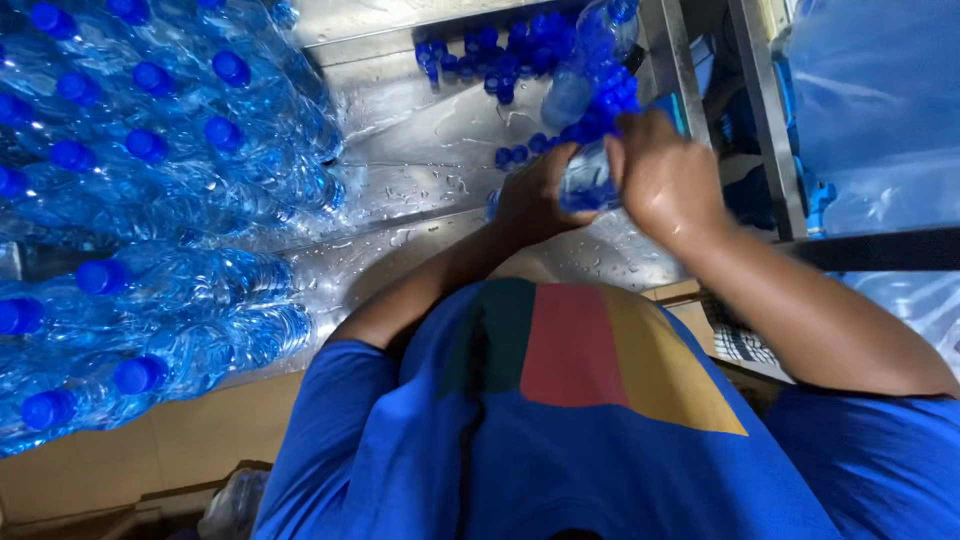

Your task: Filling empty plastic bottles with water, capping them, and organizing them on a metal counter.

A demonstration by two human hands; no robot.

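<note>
Bottle (588, 180), centre-right of frame: clear, thin-walled plastic, wet, likely slippery and crushable. Left hand (535, 195) wraps its body; right hand (665, 180) closes around its upper end. Grip firmly without squeezing.

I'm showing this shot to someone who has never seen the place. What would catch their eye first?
First the heap of capped clear bottles lying on their sides, filling the left. Then, at centre top, the left hand and right hand closed together around one bottle over the wet metal table. Behind them lies a scatter of loose blue caps.
</note>
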